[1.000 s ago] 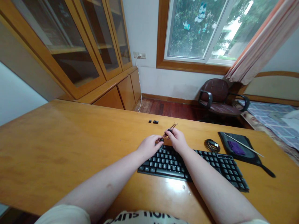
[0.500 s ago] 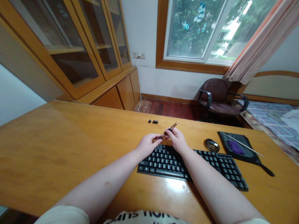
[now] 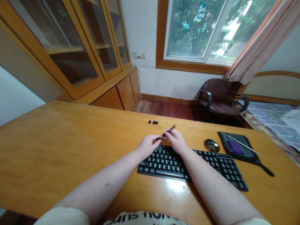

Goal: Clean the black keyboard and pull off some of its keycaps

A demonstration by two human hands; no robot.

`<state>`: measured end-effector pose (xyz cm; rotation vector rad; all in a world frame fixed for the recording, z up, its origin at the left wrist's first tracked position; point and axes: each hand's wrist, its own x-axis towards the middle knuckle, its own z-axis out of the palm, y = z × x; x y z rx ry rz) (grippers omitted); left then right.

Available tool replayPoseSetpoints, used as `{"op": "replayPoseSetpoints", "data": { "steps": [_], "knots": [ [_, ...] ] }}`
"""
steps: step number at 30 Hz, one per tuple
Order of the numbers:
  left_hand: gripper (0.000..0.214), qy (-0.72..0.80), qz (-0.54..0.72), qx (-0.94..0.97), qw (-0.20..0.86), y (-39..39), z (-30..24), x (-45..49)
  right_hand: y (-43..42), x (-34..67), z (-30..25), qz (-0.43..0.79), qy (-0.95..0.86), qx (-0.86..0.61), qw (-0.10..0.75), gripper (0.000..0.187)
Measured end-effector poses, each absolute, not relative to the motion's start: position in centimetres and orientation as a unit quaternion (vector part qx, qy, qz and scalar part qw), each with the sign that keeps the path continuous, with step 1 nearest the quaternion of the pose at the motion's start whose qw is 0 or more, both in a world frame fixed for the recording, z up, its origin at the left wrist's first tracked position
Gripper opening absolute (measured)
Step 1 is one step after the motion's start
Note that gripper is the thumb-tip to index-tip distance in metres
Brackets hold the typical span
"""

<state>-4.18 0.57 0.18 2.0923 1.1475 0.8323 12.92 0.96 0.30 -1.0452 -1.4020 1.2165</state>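
A black keyboard (image 3: 192, 164) lies on the wooden desk (image 3: 58, 147) in front of me. My right hand (image 3: 176, 140) is closed round a thin brown tweezer-like tool (image 3: 169, 132) just above the keyboard's far edge. My left hand (image 3: 148, 145) pinches the tool's lower tip, where a small dark piece sits; I cannot tell what it is. Both hands meet over the keyboard's top left rows. Two loose black keycaps (image 3: 153, 122) rest on the desk beyond my hands.
A coiled dark cable (image 3: 211, 145) lies right of my hands. Further right, a black pouch (image 3: 236, 147) carries a purple cloth, a thin stick and a black handle. An office chair (image 3: 220, 100) stands beyond the desk under the window. Glass-door cabinets line the left wall.
The hands have stayed above the keyboard's far edge. The left fingers have shifted slightly along the tool's tip; the tool's angle changed a little.
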Motion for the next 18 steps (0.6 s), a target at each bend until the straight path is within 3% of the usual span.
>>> {"op": "replayPoseSetpoints", "data": {
  "steps": [6, 13, 18],
  "knots": [
    [0.025, 0.44, 0.351, 0.75, 0.348, 0.8, 0.0, -4.1, 0.9, 12.7, 0.4, 0.507, -0.549, -0.446, 0.493, 0.034],
    [0.029, 0.415, 0.402, 0.595, 0.559, 1.7, 0.1, -4.3, 0.9, 12.6, 1.0, 0.526, -0.498, -0.446, 0.526, 0.041],
    [0.034, 0.427, 0.442, 0.534, 0.58, 2.5, -0.2, -4.8, 0.8, 12.6, 1.1, 0.525, -0.488, -0.438, 0.543, 0.038]
  ]
}}
